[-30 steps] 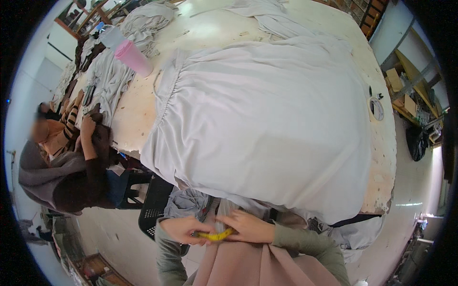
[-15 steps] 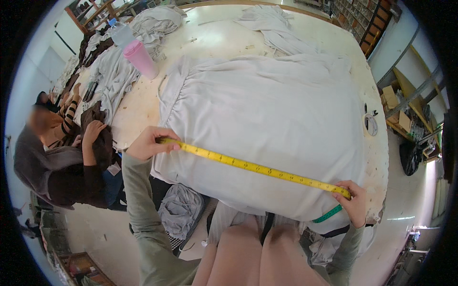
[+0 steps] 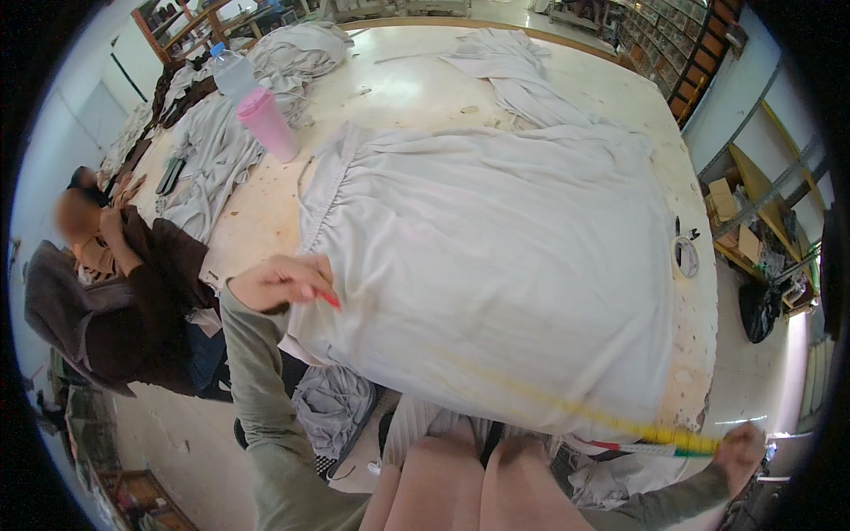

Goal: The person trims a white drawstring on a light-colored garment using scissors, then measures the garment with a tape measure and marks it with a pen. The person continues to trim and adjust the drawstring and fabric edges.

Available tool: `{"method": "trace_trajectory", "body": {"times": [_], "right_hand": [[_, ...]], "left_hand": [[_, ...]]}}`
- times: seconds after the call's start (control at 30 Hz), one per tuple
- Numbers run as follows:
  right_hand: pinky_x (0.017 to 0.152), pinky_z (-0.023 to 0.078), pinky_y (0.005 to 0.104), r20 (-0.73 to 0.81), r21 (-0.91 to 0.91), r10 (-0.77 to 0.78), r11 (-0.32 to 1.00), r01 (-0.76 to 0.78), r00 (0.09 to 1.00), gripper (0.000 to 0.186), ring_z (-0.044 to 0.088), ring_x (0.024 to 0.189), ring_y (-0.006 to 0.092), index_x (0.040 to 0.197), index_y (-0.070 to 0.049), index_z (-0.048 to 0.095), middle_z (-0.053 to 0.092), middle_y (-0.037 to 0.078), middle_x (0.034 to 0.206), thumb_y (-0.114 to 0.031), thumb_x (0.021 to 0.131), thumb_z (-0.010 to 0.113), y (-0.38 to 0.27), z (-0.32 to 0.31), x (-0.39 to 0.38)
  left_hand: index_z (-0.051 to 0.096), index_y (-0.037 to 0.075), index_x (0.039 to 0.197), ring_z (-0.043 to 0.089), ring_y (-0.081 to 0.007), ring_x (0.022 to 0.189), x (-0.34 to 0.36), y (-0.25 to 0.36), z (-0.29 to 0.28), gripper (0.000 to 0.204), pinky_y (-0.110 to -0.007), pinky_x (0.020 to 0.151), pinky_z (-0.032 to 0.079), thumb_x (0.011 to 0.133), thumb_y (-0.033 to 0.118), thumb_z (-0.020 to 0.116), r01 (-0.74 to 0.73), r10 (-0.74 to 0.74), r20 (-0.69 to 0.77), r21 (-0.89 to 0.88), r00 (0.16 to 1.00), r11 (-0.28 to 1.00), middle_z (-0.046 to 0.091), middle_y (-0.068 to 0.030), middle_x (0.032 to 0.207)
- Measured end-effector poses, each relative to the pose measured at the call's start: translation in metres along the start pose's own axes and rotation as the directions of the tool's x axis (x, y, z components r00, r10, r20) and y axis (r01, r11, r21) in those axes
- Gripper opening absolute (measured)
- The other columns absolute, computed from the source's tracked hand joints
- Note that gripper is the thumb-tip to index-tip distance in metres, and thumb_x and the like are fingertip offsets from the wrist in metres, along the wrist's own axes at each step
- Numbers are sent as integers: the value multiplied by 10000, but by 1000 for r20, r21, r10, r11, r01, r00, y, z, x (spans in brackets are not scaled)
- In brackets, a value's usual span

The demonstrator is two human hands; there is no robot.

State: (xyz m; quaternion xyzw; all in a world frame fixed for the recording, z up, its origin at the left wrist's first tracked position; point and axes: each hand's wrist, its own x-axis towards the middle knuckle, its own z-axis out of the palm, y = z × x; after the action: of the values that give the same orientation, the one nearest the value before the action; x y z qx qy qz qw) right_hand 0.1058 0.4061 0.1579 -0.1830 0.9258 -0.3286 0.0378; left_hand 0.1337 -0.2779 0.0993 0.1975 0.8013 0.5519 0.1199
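Note:
A pale grey garment (image 3: 496,239) with a gathered edge at its left lies spread over the near part of the table. My right hand (image 3: 742,451), slightly blurred, is closed on a yellow tape measure (image 3: 655,432) beyond the table's near right corner. The tape trails left over the garment, smeared by motion; a red, white and green stretch of it shows beneath. Over the garment's left near corner, my left hand (image 3: 283,283) has its fingers drawn together, with a small red tip (image 3: 330,299) at them that I cannot make out.
A pink tumbler (image 3: 267,126) and a clear bottle (image 3: 232,73) stand at the far left by heaped grey cloth (image 3: 208,164). A tape roll (image 3: 684,257) lies at the table's right edge. A person (image 3: 133,301) sits at the left with dark cloth.
My right hand has swung right and nearer, off the garment, drawing the tape measure with it. The tape's yellow end has left my left hand. The seated person's hand has risen.

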Motion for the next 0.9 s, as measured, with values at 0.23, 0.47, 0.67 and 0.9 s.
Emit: {"method": "trace_trajectory", "body": {"times": [0.23, 0.47, 0.67, 0.9], "right_hand": [[521, 373, 196, -37, 415, 154, 901, -125, 987, 161, 497, 627, 51, 951, 8, 686, 589, 13, 856, -58, 815, 627, 56, 117, 177], [535, 401, 202, 147, 495, 173, 840, -224, 974, 203, 526, 614, 56, 965, 0, 668, 614, 23, 730, -62, 772, 667, 74, 161, 209], [628, 435, 231, 238, 441, 211, 846, -299, 948, 200, 550, 690, 83, 903, -4, 649, 618, 21, 778, -59, 711, 633, 115, 128, 197], [659, 428, 220, 158, 460, 215, 848, -264, 964, 184, 565, 744, 93, 912, 3, 675, 629, 22, 793, -112, 769, 689, 155, 97, 187]], "left_hand": [[665, -14, 957, 524, -65, 673, 38, -108, -42, 205, -187, 604, 412, 883, 175, 634, 183, -395, -713, -358, 580, 916, 603, -32, 778], [690, 13, 919, 562, -95, 586, 44, -182, -40, 167, -238, 545, 450, 834, 155, 665, 387, -176, -960, -80, 219, 918, 647, -57, 708], [715, 43, 900, 643, -186, 716, 34, -209, -49, 204, -292, 648, 491, 776, 205, 705, 501, -91, -969, 39, 231, 865, 690, -104, 797], [708, 43, 937, 608, -148, 757, 13, -249, -86, 241, -277, 703, 480, 802, 242, 714, 469, -21, -943, 147, 333, 871, 683, -78, 831]]}}
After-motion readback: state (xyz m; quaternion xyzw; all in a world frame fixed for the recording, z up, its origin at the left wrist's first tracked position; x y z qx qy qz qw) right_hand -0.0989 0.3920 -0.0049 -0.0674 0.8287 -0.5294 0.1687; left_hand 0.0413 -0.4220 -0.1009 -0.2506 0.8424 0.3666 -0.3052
